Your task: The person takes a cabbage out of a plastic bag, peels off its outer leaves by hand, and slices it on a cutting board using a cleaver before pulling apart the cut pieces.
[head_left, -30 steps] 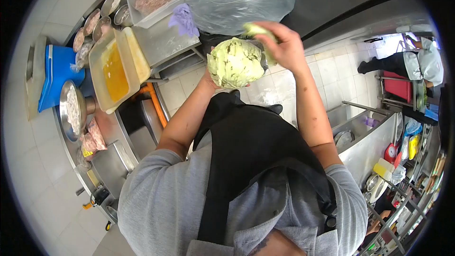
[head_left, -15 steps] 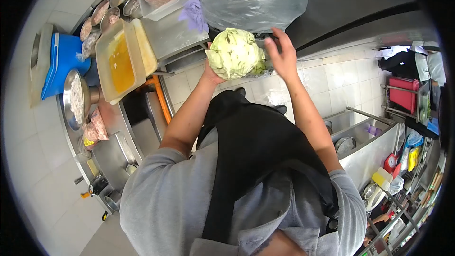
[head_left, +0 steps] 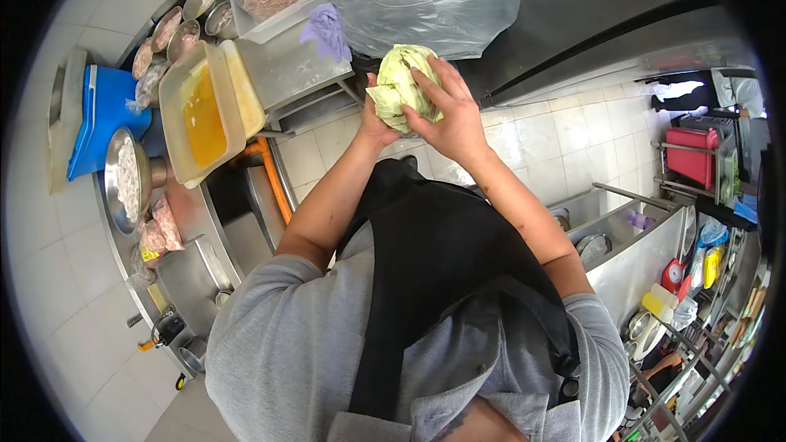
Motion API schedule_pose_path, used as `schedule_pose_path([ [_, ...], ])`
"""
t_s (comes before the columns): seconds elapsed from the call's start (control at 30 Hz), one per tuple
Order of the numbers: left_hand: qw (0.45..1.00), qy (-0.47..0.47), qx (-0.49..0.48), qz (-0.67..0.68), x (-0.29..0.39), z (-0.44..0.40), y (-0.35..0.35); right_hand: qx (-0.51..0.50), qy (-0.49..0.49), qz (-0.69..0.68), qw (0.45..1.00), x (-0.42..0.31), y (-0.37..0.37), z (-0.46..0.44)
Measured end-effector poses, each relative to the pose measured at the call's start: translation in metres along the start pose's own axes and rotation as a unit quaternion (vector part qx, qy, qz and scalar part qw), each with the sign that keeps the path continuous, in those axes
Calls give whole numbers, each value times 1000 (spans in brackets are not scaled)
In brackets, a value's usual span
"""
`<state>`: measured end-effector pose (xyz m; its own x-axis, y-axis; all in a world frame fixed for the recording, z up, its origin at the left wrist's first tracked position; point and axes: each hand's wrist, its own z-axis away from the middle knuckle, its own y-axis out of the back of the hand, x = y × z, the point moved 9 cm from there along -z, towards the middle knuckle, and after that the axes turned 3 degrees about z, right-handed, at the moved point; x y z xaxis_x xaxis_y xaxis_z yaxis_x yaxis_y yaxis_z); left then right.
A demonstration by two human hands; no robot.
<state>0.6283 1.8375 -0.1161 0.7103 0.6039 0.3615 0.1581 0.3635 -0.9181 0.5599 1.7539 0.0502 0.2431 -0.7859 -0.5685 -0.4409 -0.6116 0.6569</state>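
Cabbage: you have one pale green, roughly round cabbage (head_left: 399, 82) raised in front of you, beyond your black apron (head_left: 458, 254) and above the tiled floor; it shows no clear long axis.
Left hand: your left hand (head_left: 376, 121) cups the cabbage at its left and near side, the fingers bent around it and partly hidden behind it.
Right hand: your right hand (head_left: 455, 112) lies against the cabbage's right side, fingers spread and pointing far and left, thumb nearer you; you cannot tell whether they pinch a leaf.
Between hands: the cabbage lies directly left of your right fingers and far of your left palm; both hands touch it, so neither is nearer.
Counter: to the far left, a stainless steel counter (head_left: 282, 74) bears one crumpled purple cloth (head_left: 326, 31) and one clear plastic tub (head_left: 285, 26) of pinkish mince.
Left side: you have one translucent tray (head_left: 232, 110) of orange-yellow liquid, one bright blue box (head_left: 110, 119) and one large steel bowl (head_left: 145, 196) with white pieces.
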Motion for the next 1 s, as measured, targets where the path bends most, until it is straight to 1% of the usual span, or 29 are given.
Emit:
schedule_pose_path([
  [0.17, 1000, -2, 2, 23, -5, -2, 6, 20, 11, 53, 998, -10, 1, 4],
  [0.23, 999, -1, -5, 34, -5, -3, 6, 33, 35, 75, 996, -11, 2, 5],
  [0.37, 1000, -12, -9, 28, -4, -4, 4, 44, 36, 59, 997, -11, 8, 4],
  [0.47, 1000, -13, -1, 2, -4, -3, 4, 48, 66, 60, 995, -18, 12, 0],
  [0.53, 1000, -16, 1, -19, -2, -3, 4, 52, -15, 6, 998, -6, 14, -4],
  [0.57, 1000, -16, 9, -5, -2, -1, 6, 52, -13, 6, 999, -5, 14, -6],
  [0.63, 1000, -17, 15, 9, -2, 2, 9, 95, -55, -55, 992, 12, 23, -8],
  [0.67, 999, -9, -7, 37, -4, 4, 7, 84, -113, -82, 987, 27, 21, -6],
  [0.7, 997, -1, -30, 66, -4, 4, 6, 85, -112, -81, 987, 30, 22, -6],
  [0.73, 997, 1, -43, 63, -4, 4, 6, 92, -183, -161, 965, 47, 20, -2],
  [0.77, 997, 1, -43, 63, -2, 5, 4, 98, -253, -240, 932, 62, 17, 4],
  [0.8, 998, -3, -27, 56, -1, 6, 5, 78, -305, -276, 908, 81, 9, 12],
  [0.87, 999, -6, -11, 49, 2, 7, 6, 81, -300, -293, 904, 84, 6, 16],
  [0.97, 999, -9, -27, 38, 5, 7, 2, 70, -301, -312, 898, 72, 2, 18],
  [1.0, 999, -18, -28, 12, 7, 8, 1, 40, -250, -239, 938, 55, 6, 10],
])
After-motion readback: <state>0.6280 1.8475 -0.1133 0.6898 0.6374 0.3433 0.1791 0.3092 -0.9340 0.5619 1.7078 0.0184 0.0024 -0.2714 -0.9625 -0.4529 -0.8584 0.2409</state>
